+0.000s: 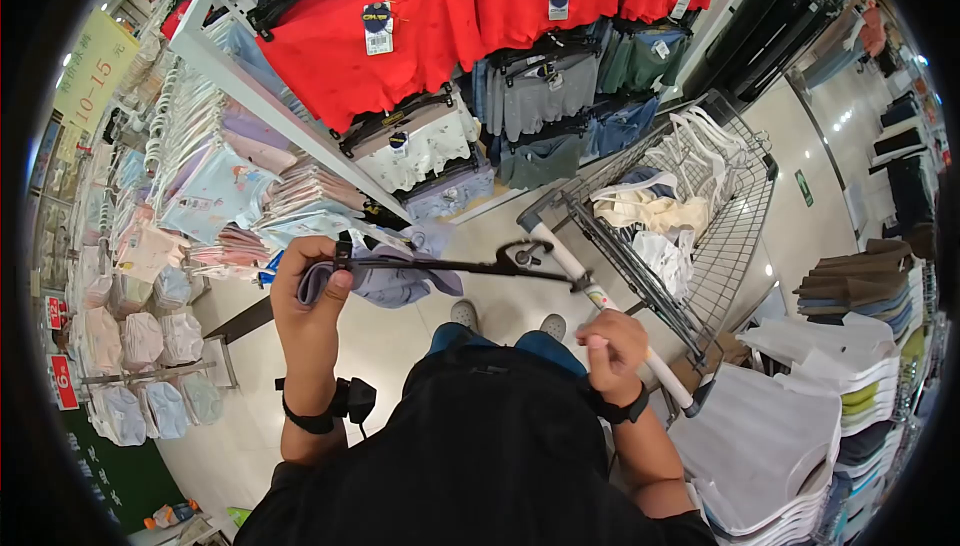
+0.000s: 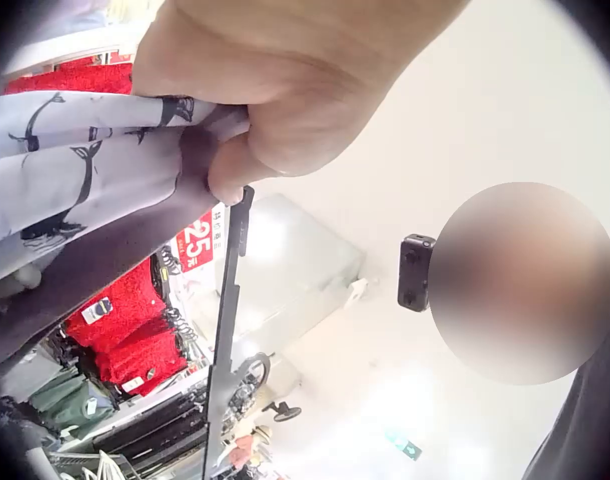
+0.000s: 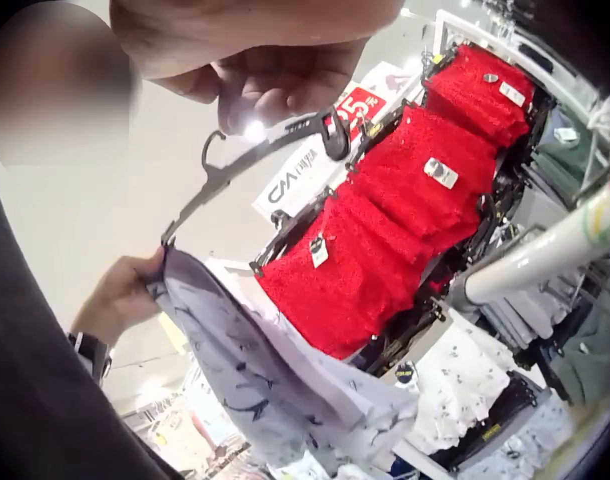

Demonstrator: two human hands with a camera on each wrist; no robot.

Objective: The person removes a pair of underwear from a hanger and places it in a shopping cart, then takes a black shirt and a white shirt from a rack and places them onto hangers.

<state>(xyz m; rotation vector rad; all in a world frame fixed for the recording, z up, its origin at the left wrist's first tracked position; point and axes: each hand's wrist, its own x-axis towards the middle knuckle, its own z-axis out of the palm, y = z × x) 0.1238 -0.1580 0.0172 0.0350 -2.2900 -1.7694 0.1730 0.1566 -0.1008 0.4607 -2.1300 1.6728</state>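
My left hand (image 1: 308,291) grips a pale lavender garment (image 1: 395,281) by its grey waistband, at one end of a black clip hanger (image 1: 455,266). Dark whale shapes are printed on the cloth, seen up close in the left wrist view. The hanger reaches across to the right, its hook midway and a clip at its far end, where no cloth is attached. Beside that end is my right hand (image 1: 612,354), fingers loosely curled and holding nothing, close by the cart's white handle (image 1: 655,371).
A wire shopping cart (image 1: 740,226) with pale clothes and white hangers stands at front right. Ahead, a white rack (image 1: 290,116) carries red shorts (image 1: 370,46) and other tagged clothes. Hanging garments (image 1: 220,191) line the left; white tops (image 1: 760,436) hang at lower right.
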